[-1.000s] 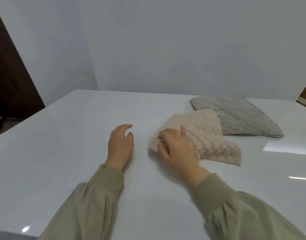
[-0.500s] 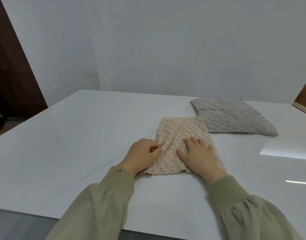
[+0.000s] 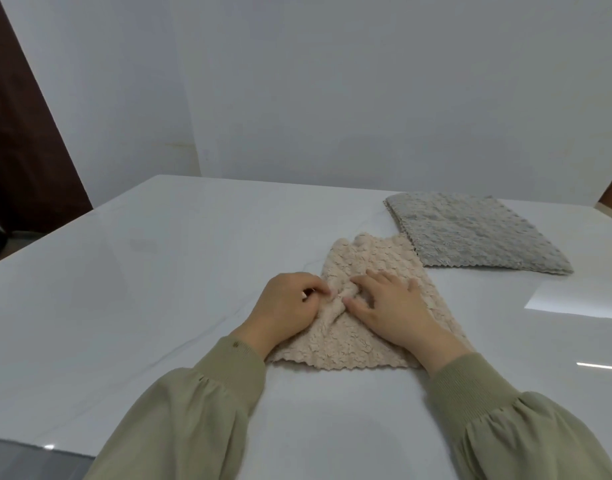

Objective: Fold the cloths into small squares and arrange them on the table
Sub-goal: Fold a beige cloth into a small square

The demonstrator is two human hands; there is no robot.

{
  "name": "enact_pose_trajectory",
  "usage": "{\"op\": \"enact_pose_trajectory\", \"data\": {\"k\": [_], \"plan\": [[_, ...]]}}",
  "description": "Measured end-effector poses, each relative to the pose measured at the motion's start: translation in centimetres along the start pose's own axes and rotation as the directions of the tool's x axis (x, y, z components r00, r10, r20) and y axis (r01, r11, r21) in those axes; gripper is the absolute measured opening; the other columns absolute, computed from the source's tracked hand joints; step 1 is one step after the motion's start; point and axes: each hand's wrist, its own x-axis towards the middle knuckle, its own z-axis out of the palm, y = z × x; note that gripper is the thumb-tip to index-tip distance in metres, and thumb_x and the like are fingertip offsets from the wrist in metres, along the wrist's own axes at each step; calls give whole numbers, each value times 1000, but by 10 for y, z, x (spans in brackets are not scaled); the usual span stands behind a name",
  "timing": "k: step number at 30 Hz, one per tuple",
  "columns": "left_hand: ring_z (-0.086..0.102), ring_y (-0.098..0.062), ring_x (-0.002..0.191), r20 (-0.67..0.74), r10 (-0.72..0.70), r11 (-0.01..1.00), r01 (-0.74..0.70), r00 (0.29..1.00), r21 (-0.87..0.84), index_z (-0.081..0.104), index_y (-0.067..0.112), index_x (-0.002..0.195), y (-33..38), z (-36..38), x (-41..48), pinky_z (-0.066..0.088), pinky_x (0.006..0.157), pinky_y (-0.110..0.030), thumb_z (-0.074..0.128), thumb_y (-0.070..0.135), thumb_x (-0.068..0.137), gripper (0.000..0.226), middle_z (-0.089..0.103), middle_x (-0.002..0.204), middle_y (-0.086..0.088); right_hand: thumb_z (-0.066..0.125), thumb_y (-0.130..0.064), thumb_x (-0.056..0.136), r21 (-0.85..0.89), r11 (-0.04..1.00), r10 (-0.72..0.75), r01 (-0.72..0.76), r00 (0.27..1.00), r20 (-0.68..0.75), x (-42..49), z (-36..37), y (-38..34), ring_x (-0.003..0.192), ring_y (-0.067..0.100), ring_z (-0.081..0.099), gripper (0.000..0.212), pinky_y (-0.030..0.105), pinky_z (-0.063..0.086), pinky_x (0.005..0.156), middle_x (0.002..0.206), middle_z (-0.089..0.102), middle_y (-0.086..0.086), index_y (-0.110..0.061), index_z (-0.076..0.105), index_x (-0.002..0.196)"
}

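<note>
While it lies at the middle of the table, the beige cloth (image 3: 349,344) shows us a plush, bubbly pile and a scalloped near hem, with 1 raised ridge puckered across it between our hands. Our left hand (image 3: 285,306) rests on its left edge, fingers curled and pinching that ridge. Our right hand (image 3: 391,306) lies flat on the cloth, fingers spread and pressing the pile down. Just beyond the far right corner, touching or nearly so, we see a grey cloth (image 3: 470,233) of the same nubbly weave, folded into a flat rectangle. Both sit on a glossy white table (image 3: 141,271). Our olive sleeves (image 3: 193,410) end in ribbed cuffs. A dark brown door (image 3: 20,150) stands at the left.
</note>
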Motion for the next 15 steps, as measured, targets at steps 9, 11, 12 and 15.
{"op": "enact_pose_trajectory", "data": {"k": [9, 11, 12, 15], "plan": [[61, -14, 95, -66, -359, 931, 352, 931, -94, 75, 13, 87, -20, -6, 24, 48, 87, -32, 57, 30, 92, 26, 71, 93, 4, 61, -53, 78, 170, 985, -5, 22, 995, -104, 2, -2, 0, 96, 18, 46, 30, 41, 42, 88, 89, 49, -7, -26, 49, 85], [58, -18, 102, -15, -355, 933, 354, 935, -65, 75, 14, 84, -23, -2, 33, 46, 92, -40, 58, 38, 91, 31, 69, 95, 4, 65, -44, 79, 197, 980, -10, 36, 991, -132, 3, -3, -2, 90, 18, 46, 27, 36, 42, 79, 85, 49, -5, -23, 48, 77], [56, -21, 102, 9, -346, 937, 346, 938, -39, 75, 15, 80, -22, 0, 35, 46, 91, -43, 59, 42, 90, 33, 67, 93, 3, 66, -41, 79, 201, 979, -12, 41, 989, -146, 4, -2, -2, 88, 18, 46, 26, 35, 41, 76, 84, 49, -5, -22, 48, 76], [54, -22, 102, 70, -320, 947, 318, 945, 48, 76, 21, 81, -16, 6, 39, 47, 89, -44, 62, 51, 84, 33, 65, 94, 4, 68, -38, 79, 212, 976, -11, 49, 984, -178, 5, 1, -2, 88, 17, 47, 22, 33, 40, 75, 84, 49, -6, -22, 52, 80]]}}
